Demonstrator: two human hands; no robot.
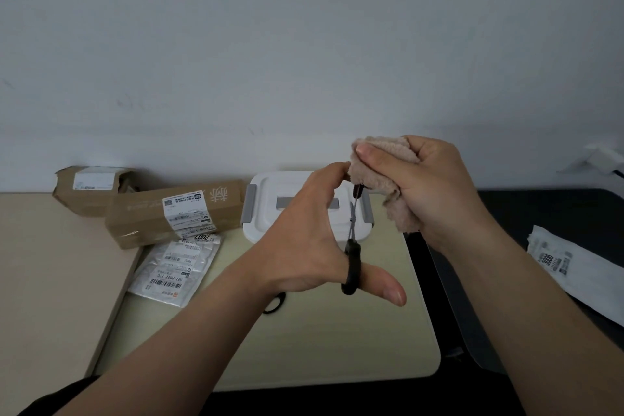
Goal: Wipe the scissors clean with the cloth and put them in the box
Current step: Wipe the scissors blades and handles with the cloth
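My left hand (304,246) holds black-handled scissors (352,263) upright above the table, thumb through the lower handle ring. The thin metal blades (353,216) point up and away, and the other handle peeks out by my fingertips. My right hand (429,186) grips a bunched beige cloth (388,179) and presses it round the scissors' upper end. Behind both hands, a white box (270,233) with grey side latches sits on the table with its lid on.
Two brown cardboard parcels (175,213) and a silver mailer bag (175,267) lie at the left on the pale table (304,348). A white mailer (580,277) lies on the dark surface at the right. A black loop (275,304) lies under my left wrist.
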